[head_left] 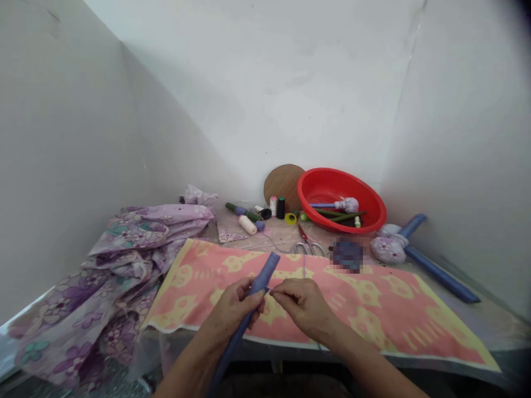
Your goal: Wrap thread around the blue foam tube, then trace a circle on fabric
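**a pinch of thread at a blue rod**

a worktop [489, 326] runs into the corner, with lilac floral fabric [124, 309] heaped at its left, a red plastic basin [340, 176] at the back, and a pink-and-yellow towel [373, 309] spread across the front. above the towel, the left hand [236, 305] closes round a blue cloth-covered rod [263, 279], while the right hand [301, 304] pinches a fine pale thread [304, 268] close beside it. a steady rod and taut thread would seem to serve best here. the rod's cloth looks smooth and snug.
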{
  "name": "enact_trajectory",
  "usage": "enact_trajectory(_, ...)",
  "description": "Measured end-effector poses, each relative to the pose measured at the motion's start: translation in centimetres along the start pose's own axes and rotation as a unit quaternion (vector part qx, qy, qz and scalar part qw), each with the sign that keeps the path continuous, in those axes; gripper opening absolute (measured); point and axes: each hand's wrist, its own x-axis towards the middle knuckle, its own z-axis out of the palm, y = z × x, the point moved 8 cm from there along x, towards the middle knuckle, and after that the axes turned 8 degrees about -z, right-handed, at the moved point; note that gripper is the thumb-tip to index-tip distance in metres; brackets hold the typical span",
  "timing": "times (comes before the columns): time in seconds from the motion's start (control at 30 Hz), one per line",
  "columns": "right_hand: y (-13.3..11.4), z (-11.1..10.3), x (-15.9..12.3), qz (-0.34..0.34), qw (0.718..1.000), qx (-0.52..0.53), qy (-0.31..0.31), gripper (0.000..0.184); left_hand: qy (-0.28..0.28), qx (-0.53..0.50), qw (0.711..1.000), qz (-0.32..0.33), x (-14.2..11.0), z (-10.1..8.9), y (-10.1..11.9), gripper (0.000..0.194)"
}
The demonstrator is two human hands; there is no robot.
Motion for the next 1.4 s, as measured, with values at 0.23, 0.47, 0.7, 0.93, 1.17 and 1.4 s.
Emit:
enact_trajectory(0.23,-0.3,0.2,0.1,-0.009,1.000,-0.021,-0.006,0.025,0.042,0.100,0.993,0.036,-0.3,-0.2,0.5,0.035)
enact_trajectory(0.47,-0.3,0.6,-0.1,-0.010,0.999,-0.034,-0.020,0.025,0.096,0.164,0.980,0.061,-0.7,-0.2,1.2,0.032)
enact_trajectory(0.7,-0.3,0.9,-0.3,-0.012,0.999,-0.040,-0.023,0.025,0.093,0.163,0.980,0.059,-0.6,-0.2,0.9,0.032)
enact_trajectory(0.93,-0.5,0.4,-0.3,-0.023,0.999,-0.043,0.004,0.025,0.053,0.095,0.994,0.020,-0.4,-0.4,0.3,0.029)
enact_trajectory(1.17,-0.7,-0.3,-0.4,-0.035,0.996,-0.068,0.036,0.025,0.007,0.001,1.000,-0.024,-0.3,-0.6,-0.8,0.031)
enact_trajectory(1.4,-1.3,0.3,-0.2,-0.070,0.991,-0.111,0.017,0.026,0.037,0.111,0.993,0.028,-0.1,-0.5,-0.1,0.029)
